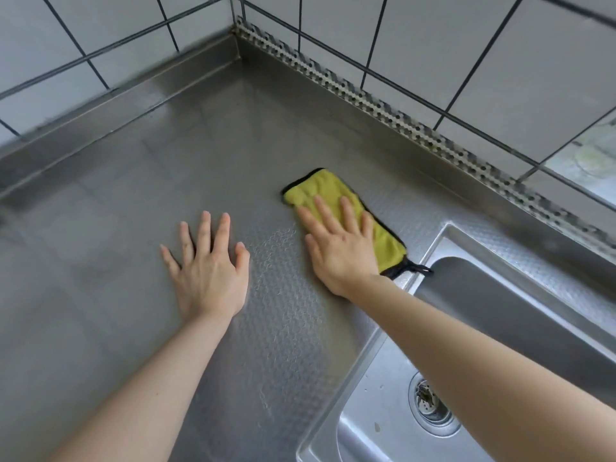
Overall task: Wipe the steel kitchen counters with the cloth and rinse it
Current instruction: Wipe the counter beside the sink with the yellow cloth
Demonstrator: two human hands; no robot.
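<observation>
Cloth: folded yellow microfibre cloth with black edging and a hanging loop [336, 191] is lying flat on the embossed stainless steel counter [133, 235], near the back corner and just left of the recessed steel sink [383, 388]. Loop end is pointing toward the sink rim.

Progress, as a judgement: wiping is under way, not finishing. Counter is showing a faint sheen in places, but I cannot tell which patches are already wiped. Rinsing looks not yet begun; no water is visible running in the sink, and no tap is in view.

Right hand [340, 251] is pressing down on the near half of the cloth, fingers straight and slightly spread, palm flat, nothing pinched or gripped. Far end of the cloth is showing beyond the fingertips.

Left hand [208, 265] is resting on bare steel well left of the cloth, fingers splayed and straight, holding nothing, likely bracing.

White tiled wall [500, 61] is backing the counter on two sides.
</observation>
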